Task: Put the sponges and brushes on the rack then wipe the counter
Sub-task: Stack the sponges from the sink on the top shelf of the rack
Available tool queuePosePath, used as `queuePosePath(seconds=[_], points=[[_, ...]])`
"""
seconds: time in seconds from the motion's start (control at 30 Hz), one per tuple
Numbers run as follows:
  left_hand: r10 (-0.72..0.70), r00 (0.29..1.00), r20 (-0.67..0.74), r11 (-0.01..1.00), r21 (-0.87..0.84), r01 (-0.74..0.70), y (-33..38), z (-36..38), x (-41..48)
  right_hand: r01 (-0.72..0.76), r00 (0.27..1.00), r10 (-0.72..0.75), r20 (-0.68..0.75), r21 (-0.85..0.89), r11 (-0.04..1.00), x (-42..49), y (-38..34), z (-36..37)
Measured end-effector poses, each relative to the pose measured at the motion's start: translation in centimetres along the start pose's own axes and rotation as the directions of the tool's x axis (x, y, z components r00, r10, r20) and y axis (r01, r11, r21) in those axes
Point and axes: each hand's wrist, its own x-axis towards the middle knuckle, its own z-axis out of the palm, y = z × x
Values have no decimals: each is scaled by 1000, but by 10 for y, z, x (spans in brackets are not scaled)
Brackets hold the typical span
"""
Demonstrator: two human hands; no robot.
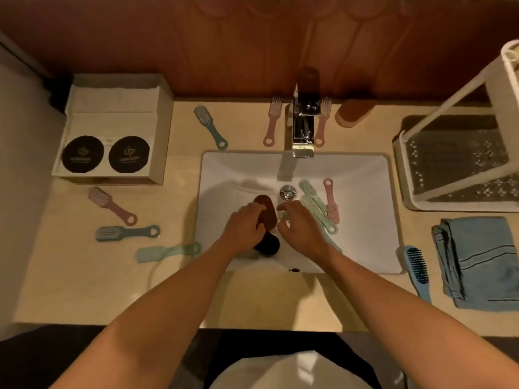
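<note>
While both hands reach into the sink (365,220), left fingers (254,213) grip a brown sponge (265,206).
Right fingers (283,217) hang loosely open over green brushes (314,203); the rack (455,164) stands right on the desk (84,276).

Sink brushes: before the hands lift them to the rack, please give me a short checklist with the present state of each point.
1. Left hand grips brown sponge: ok.
2. Right hand closed on a green brush: cannot tell.
3. Rack tray free to receive items: ok.
4. Faucet off: ok.
5. Counter free of brushes: not ok.
6. Blue cloth ready for wiping: ok.
</note>
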Motion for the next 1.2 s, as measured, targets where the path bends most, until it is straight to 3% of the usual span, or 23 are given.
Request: queuePosePath(seconds=[0.2, 0.43, 0.67, 0.77, 0.83, 1.0, 1.13, 1.2], points=[[196, 977, 82, 972, 117, -205, -29, 2, 25, -93, 988, 89, 126, 23, 995, 11, -2, 38], [288, 883, 370, 803, 409, -433, -32, 8, 56, -195, 941, 217, 259, -107, 975, 8, 12, 76], [308, 865, 396, 668, 557, -493, -24, 10, 68, -267, 934, 305, 184, -205, 942, 10, 14, 93], [262, 881, 394, 632, 620, -465, -22, 6, 73, -271, 936, 323, 137, -304, 913, 13, 9, 98], [228, 896, 381, 624, 649, -435, -22, 2, 76, -282, 929, 333, 163, -272, 920, 14, 7, 101], [191, 919, 344, 763, 537, -359, -28, -1, 75, -380, 900, 372, 227, -6, 925, 20, 7, 96], [167, 938, 305, 910, 318, -266, -30, -1, 69, -377, 905, 353, 238, 62, 924, 16, 5, 86], [109, 959, 262, 976, 153, -153, -28, -4, 64, -401, 897, 348, 272, 166, 901, 9, 5, 79]])
